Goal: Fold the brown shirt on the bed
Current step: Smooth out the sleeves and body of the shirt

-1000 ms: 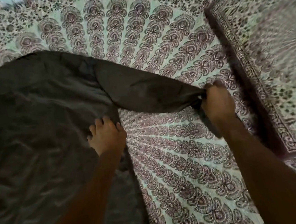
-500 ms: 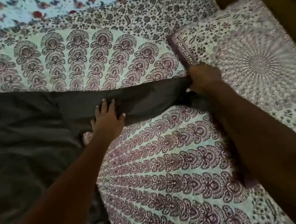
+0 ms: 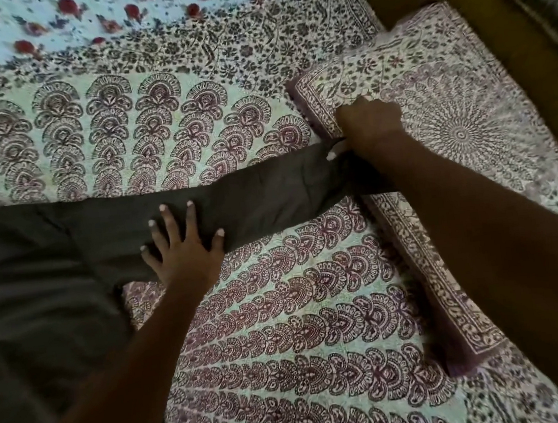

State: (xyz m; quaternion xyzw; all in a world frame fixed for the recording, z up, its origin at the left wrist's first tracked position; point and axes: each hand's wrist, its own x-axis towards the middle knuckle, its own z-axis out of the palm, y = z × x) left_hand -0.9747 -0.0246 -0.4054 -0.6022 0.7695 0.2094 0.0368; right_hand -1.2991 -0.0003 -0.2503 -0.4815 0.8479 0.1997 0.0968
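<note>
A bedroom: patterned bedspread (image 3: 281,314), matching pillow (image 3: 466,105).

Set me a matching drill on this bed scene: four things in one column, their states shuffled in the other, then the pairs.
1. left hand
2. right hand
3. brown fabric shirt
4. patterned rectangular pillow

A. grips the sleeve's end
B. lies at the bed's right side
C. fingers spread flat on the sleeve
D. spread out, one sleeve stretched rightward

Pairs: 1-C, 2-A, 3-D, 4-B

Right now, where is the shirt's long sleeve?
In the head view, the sleeve stretches rightward across the bedsheet, pressed by the left hand and gripped at its end by the right hand beside the pillow.
</note>
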